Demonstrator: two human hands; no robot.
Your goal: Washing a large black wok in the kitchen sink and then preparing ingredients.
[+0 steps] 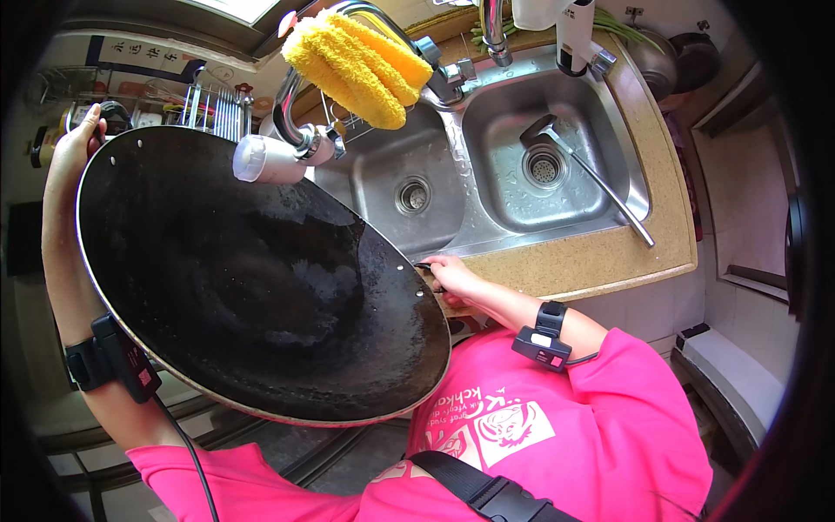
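A large dark wok (228,280) with a worn, partly wet inside hangs tilted in front of me, held up off the counter. My left hand (81,134) grips its far-left side handle. On the opposite side, my right hand (450,277) is closed around the other black handle, close to the counter's front edge. The wok's rim overlaps the left basin (404,169) of a steel double sink and hides part of it. In the right basin (515,189) a long-handled spatula (597,176) leans across the drain, its handle end resting over the counter edge.
A yellow fluffy cloth (355,68) drapes over a faucet pipe above the left basin. A faucet with a white filter (267,158) juts out over the wok. Another spout (496,39) hangs above the right basin. Behind the wok stands a wire rack (215,107). Pans (691,62) hang at the right.
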